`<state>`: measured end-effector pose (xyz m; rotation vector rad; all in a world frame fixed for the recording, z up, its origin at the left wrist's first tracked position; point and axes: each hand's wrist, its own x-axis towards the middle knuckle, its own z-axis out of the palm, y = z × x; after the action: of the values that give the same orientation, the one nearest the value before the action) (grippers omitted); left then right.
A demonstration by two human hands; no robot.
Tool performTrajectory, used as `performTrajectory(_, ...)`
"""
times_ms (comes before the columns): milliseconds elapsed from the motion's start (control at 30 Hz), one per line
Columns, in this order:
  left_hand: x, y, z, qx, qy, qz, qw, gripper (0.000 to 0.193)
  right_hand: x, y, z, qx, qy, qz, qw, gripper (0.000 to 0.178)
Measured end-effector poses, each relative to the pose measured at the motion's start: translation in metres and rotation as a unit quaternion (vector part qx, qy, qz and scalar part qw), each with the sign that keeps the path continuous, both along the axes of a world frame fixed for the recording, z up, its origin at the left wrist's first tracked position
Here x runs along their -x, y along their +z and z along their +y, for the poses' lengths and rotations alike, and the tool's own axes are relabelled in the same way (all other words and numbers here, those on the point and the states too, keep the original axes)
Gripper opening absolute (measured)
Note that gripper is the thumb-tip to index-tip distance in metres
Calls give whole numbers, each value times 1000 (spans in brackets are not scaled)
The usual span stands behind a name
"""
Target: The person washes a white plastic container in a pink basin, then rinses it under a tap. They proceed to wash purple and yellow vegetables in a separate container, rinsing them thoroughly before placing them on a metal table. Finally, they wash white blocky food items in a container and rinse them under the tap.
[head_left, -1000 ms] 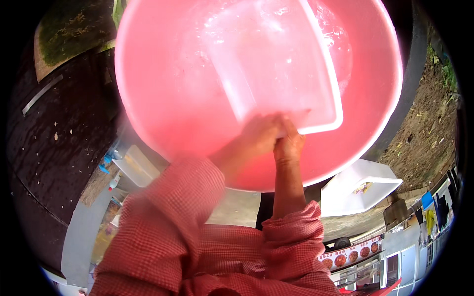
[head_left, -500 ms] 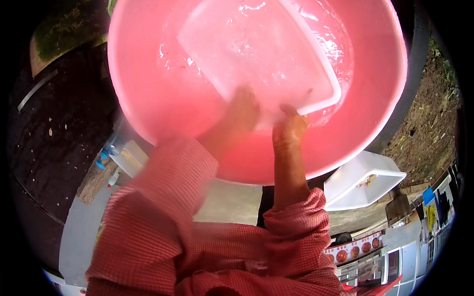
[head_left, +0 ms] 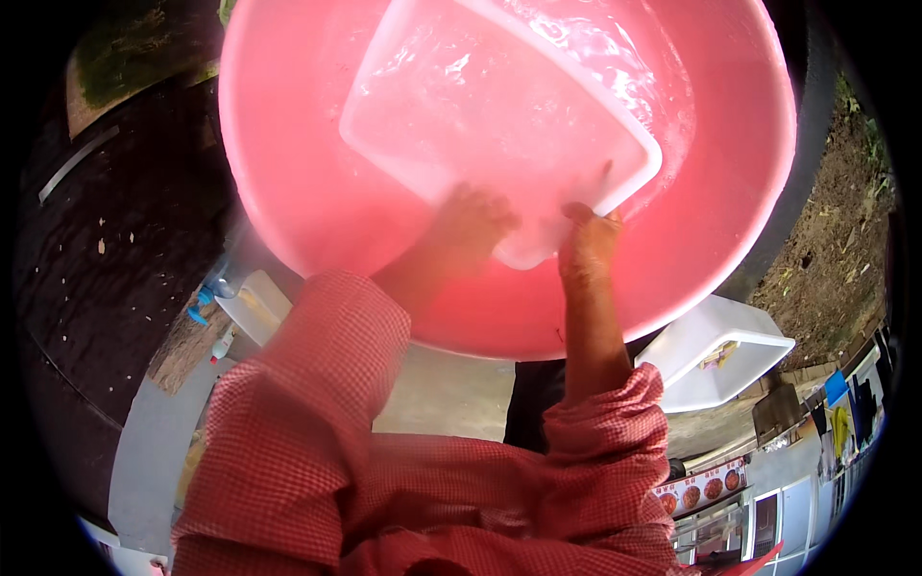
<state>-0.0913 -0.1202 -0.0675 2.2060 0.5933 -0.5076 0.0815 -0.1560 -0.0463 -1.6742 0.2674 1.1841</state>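
Note:
A white, translucent plastic tub [head_left: 499, 134], rectangular with rounded corners, lies tilted in the water of a large pink basin [head_left: 715, 144]. Its near corner points toward me. My right hand [head_left: 589, 245] grips the rim close to that corner, its thumb over the inner side and the other fingers mostly hidden. Left of it, my left hand [head_left: 471, 226] is at the tub's near-left rim, reaching over the inside. Motion blurs its fingers, so I cannot make out whether it grips anything. A small dark spot shows inside the tub near my right thumb.
Right of the basin stands another white tub [head_left: 706, 355] with something yellowish in it. At left are a white container [head_left: 257, 305], a clear bottle with a blue part [head_left: 204, 305], and dark wet ground [head_left: 125, 259]. Bare soil [head_left: 826, 250] lies at far right.
The tub has turned in the basin; its left corner has come nearer to me. My right hand has moved right along with the near corner. The left hand has shifted slightly nearer.

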Motion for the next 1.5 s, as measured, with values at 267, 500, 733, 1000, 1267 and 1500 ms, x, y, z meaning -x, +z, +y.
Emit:
performTrajectory(267,106,-72,7,-108,145,-41,983,46,-64,6,21,77,168,-6,983,57)
performTrajectory(500,14,-10,-14,113,196,-15,974,55,-24,1,-46,31,115,-11,993,94)
performTrajectory(733,-29,28,20,181,27,108,977,72,36,-32,-38,-35,-129,157,979,36)
performTrajectory(1000,7,3,58,24,-63,207,976,57,-4,-24,-34,-28,-110,130,985,38)
performTrajectory(1267,-8,22,5,49,-45,43,997,41,0,-12,-16,-37,-85,86,992,60)
performTrajectory(1500,-7,19,22,-104,-104,71,987,34,-7,-6,-1,-12,-44,112,993,54)
